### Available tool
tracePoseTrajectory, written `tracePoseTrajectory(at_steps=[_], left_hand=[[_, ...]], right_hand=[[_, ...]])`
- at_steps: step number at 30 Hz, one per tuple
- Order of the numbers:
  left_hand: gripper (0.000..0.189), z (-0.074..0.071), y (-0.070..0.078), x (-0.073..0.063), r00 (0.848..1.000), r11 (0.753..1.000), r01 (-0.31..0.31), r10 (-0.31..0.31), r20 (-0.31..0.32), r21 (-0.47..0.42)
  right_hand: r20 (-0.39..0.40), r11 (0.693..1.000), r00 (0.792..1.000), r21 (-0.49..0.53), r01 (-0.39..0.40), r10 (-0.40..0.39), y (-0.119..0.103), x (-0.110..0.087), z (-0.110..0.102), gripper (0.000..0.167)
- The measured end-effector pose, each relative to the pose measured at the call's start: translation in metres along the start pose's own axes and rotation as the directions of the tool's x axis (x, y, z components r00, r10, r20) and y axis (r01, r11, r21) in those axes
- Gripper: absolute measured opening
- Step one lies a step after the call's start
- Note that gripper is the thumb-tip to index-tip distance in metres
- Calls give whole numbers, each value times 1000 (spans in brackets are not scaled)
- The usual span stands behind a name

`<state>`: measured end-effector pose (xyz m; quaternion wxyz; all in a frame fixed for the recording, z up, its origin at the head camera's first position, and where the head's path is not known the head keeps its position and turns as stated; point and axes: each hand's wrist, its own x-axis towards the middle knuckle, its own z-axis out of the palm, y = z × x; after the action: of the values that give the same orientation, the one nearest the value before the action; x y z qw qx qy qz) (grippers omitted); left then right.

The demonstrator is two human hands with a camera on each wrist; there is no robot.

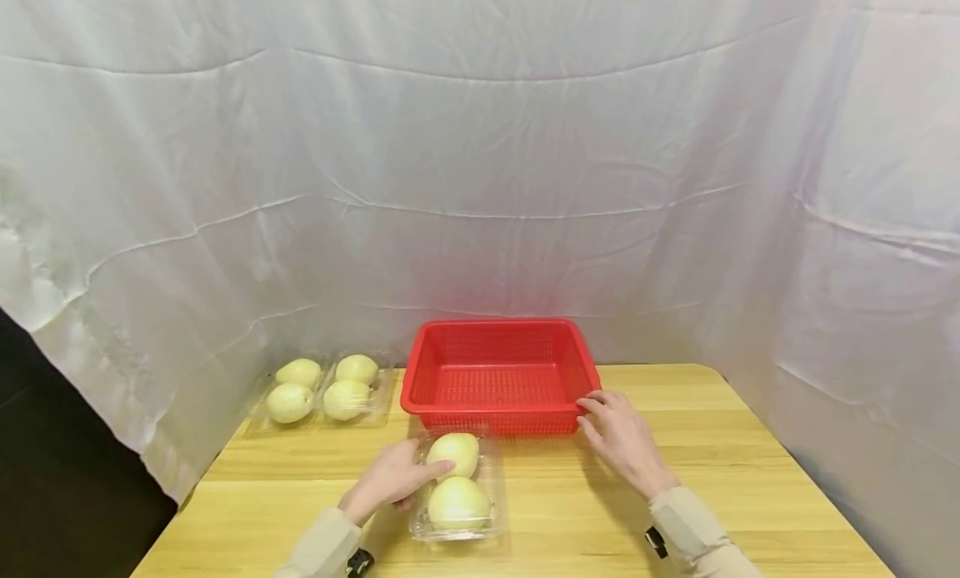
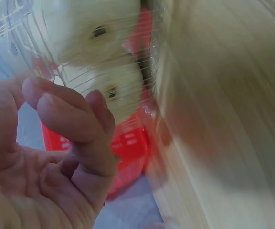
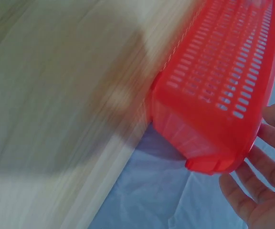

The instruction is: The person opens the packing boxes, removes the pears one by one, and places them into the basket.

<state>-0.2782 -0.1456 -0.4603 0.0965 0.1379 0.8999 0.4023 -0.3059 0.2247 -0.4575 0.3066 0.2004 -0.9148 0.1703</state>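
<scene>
Wooden table (image 1: 300,486), red basket (image 1: 480,420) at far edge
Left hand (image 1: 397,478) grips a clear fruit box (image 1: 457,535) by thumb and fingers; right hand (image 1: 621,438), fingers loosely spread, touches the basket's near-right corner, well inside the table's right edge.

Creased silvery sheeting (image 1: 510,161) behind a wood-grain table (image 1: 720,461); black area (image 1: 67,453), possibly floor, left.

Clear plastic box (image 1: 489,471) with two pale yellow fruits (image 1: 458,503) inside, just before an upright, perforated red basket (image 1: 495,419).
</scene>
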Motion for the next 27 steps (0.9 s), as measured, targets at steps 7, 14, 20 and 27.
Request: tracePoseTrajectory(at_steps=[7, 14, 20, 27], left_hand=[[83, 4, 5, 8, 1000, 1000, 5, -6, -27, -22], [79, 6, 7, 11, 999, 999, 32, -33, -40, -22], [62, 7, 6, 10, 999, 999, 24, -25, -46, -25], [74, 10, 3, 12, 999, 998, 17, -20, -41, -68]], right_hand=[[-47, 1000, 999, 25, 4, -3, -3, 4, 4, 26], [-26, 998, 998, 23, -64, 65, -4, 7, 3, 22], [19, 995, 995, 1, -96, 96, -6, 9, 3, 21], [-1, 999, 1000, -38, -27, 27, -14, 6, 4, 26]])
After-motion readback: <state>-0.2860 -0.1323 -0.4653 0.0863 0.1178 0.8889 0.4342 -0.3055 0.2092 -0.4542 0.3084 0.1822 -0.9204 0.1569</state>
